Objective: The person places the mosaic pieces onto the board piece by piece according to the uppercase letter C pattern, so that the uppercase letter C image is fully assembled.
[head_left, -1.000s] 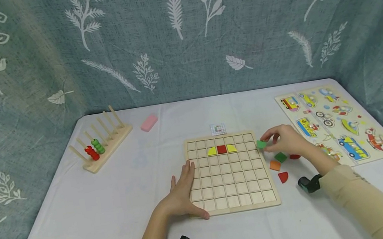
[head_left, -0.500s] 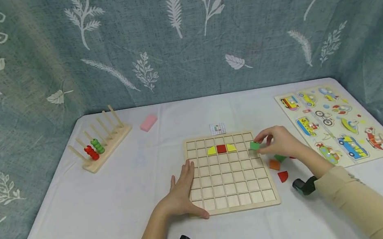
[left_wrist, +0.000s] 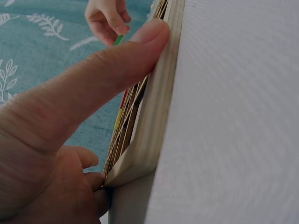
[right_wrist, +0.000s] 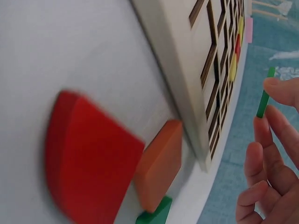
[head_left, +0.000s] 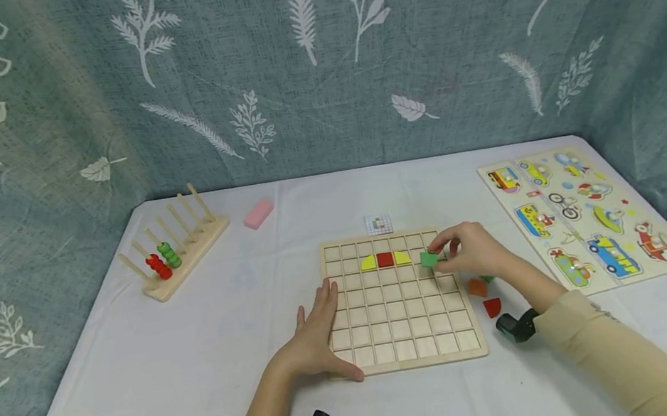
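Currently we see the right hand point(head_left: 471, 250) pinching a green tile point(head_left: 428, 259) between thumb and fingertips, gap closed to the tile's thickness, above the far right part of the gridded board point(head_left: 421, 362). From the right wrist view, the tile looks raised and apart from the cells. Our left hand point(head_left: 317, 336) lies spread at the board's near left corner, fingers along the left edge and thumb on the near edge, grasping no loose piece. To the tile's left sit a red square point(head_left: 384, 259) and, on either side of it, two yellow pieces point(head_left: 402, 257). An orange tile point(head_left: 478, 287) and a red curved piece point(head_left: 493, 308) lie right of the board. We judge the step to be carrying the tile over the grid; placing it would call for squaring its edges with a cell, then lowering and letting go.
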A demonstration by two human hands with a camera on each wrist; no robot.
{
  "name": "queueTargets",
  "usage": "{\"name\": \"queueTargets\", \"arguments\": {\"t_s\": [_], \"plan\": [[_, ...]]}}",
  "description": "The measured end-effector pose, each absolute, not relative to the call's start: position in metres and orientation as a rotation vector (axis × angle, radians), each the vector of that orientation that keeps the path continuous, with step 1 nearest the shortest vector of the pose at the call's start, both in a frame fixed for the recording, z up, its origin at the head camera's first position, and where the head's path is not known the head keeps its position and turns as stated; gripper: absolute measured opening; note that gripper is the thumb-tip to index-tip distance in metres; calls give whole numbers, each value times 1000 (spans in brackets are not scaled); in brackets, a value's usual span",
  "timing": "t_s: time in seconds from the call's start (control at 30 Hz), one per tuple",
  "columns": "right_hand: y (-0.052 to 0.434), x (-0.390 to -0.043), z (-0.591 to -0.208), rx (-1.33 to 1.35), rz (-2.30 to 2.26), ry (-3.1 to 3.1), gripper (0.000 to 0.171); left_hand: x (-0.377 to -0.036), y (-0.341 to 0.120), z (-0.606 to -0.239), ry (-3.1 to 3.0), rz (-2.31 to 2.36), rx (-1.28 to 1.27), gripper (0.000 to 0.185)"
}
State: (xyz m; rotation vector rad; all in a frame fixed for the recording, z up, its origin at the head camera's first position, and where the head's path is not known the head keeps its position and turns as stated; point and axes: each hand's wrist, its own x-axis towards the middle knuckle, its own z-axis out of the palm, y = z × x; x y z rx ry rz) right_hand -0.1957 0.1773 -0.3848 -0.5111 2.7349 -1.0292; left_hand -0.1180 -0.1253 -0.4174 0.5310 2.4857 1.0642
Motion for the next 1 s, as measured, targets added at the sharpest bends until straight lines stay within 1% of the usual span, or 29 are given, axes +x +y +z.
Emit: {"name": "queueTargets", "arguments": {"t_s": [0.4,1.0], "plan": [[158,-196,-383,-505,-1069,2705,22,-117,-125,-417,2491,1066,527,138],[136,-199,-382,-586,-1034,2681,23,-118,-125,-417,2493,1055,528,137]]}}
